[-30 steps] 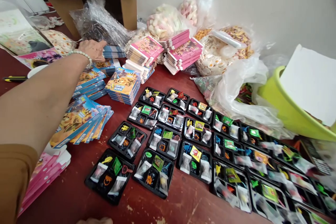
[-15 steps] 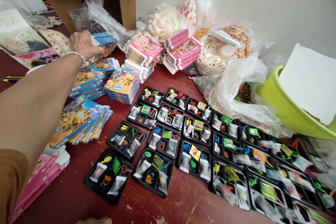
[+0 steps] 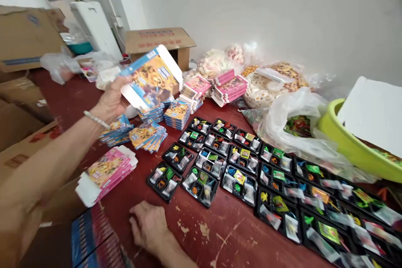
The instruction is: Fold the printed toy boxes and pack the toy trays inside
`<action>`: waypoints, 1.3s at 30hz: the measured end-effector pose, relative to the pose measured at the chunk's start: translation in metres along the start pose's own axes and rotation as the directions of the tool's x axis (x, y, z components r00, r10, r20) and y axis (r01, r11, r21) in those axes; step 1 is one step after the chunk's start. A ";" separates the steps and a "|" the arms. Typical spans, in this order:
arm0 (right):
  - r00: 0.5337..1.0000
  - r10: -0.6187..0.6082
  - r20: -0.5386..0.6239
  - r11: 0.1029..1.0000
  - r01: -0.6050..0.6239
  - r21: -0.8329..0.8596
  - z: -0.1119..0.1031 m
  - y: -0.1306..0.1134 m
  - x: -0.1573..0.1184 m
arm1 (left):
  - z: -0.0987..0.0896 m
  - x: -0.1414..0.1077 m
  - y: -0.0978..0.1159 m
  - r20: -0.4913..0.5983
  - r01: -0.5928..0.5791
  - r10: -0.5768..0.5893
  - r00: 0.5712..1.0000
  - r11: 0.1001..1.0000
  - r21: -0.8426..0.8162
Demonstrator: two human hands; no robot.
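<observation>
My left hand (image 3: 110, 99), with a beaded bracelet at the wrist, grips a blue-and-yellow printed carton (image 3: 153, 77) by its left edge. The carton is held tilted above the table, its white end flaps showing. My right hand (image 3: 149, 224) rests on the red table (image 3: 194, 234) near the front edge, fingers loosely bent and nothing in them. Beyond it lie rows of black trays (image 3: 165, 182), each with small toys and wrapped sweets in its compartments. Below the held carton are fanned blue cartons (image 3: 147, 136) and a neat blue stack (image 3: 176, 114). Pink cartons (image 3: 108, 169) lie left of my right hand.
Pink carton stacks (image 3: 230, 88) and clear bags of sweets (image 3: 262, 88) stand along the wall. At right are a white plastic bag (image 3: 282, 113) and a yellow-green tub (image 3: 354, 142). A cardboard box (image 3: 160, 39) is behind; more boxes (image 3: 28, 46) stand left.
My left hand has lifted the blue-and-yellow carton from the back left and brought it up over the stacks. My right hand has come further into view. The view has swung left and up.
</observation>
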State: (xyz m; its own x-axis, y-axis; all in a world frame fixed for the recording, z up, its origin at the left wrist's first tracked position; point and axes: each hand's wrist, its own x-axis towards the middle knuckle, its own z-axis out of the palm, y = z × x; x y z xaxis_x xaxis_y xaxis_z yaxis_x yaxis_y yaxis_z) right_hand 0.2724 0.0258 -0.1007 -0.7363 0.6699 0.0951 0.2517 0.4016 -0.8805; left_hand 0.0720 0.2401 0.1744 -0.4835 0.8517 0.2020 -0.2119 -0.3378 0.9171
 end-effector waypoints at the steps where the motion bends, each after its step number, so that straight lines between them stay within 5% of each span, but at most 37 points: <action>1: 1.000 0.009 -0.017 0.992 -0.007 0.126 -0.008 -0.003 0.000 | -0.002 -0.030 0.004 0.035 0.071 -0.069 0.997 0.996 -0.057; 6: 0.993 0.114 -0.041 0.868 -0.079 0.491 -0.067 -0.025 -0.038 | -0.022 -0.186 -0.007 0.057 0.398 -0.395 0.917 0.896 -0.196; 8: 0.962 0.241 -0.127 0.573 -0.036 0.819 -0.095 -0.043 -0.069 | -0.033 -0.244 -0.022 0.050 0.483 -0.483 0.874 0.853 -0.200; 10: 0.934 0.322 -0.154 0.370 0.025 0.929 -0.117 -0.065 -0.097 | -0.039 -0.297 -0.037 0.087 0.554 -0.549 0.831 0.808 -0.202; 14: 0.808 0.546 -0.222 0.310 0.051 0.949 -0.128 -0.093 -0.138 | -0.044 -0.367 -0.056 0.191 0.612 -0.583 0.790 0.765 -0.199; 16: 0.747 0.614 -0.254 0.319 0.059 0.946 -0.126 -0.094 -0.156 | -0.047 -0.381 -0.059 0.275 0.661 -0.615 0.739 0.742 -0.115; 18: 0.724 0.631 -0.279 0.359 0.047 0.932 -0.124 -0.092 -0.176 | -0.051 -0.383 -0.059 0.383 0.718 -0.669 0.637 0.696 0.021; 21: 0.747 0.606 -0.273 0.433 -0.021 0.901 -0.123 -0.091 -0.204 | -0.049 -0.384 -0.061 0.488 0.749 -0.731 0.477 0.628 0.209; 23: 0.771 0.581 -0.259 0.486 -0.074 0.871 -0.121 -0.093 -0.222 | -0.039 -0.393 -0.064 0.526 0.743 -0.736 0.426 0.617 0.261; 28: 0.816 0.514 -0.266 0.528 -0.056 0.847 -0.109 -0.103 -0.269 | -0.008 -0.443 -0.069 0.564 0.741 -0.679 0.471 0.651 0.165; 32: 0.777 0.527 -0.345 0.493 0.051 0.869 -0.094 -0.113 -0.309 | 0.002 -0.472 -0.071 0.572 0.758 -0.655 0.494 0.646 0.085; 39: 0.741 0.581 -0.337 0.308 0.183 0.934 -0.074 -0.117 -0.343 | 0.006 -0.488 -0.074 0.531 0.800 -0.694 0.486 0.598 0.049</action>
State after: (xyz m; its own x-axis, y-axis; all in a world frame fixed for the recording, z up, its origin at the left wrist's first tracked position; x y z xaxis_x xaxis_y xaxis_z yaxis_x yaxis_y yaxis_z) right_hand 0.5421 -0.2048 0.0037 -0.1880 0.9401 -0.2845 -0.6439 -0.3367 -0.6870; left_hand 0.3291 -0.1483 0.0102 0.3628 0.8614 -0.3555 -0.4722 0.4988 0.7268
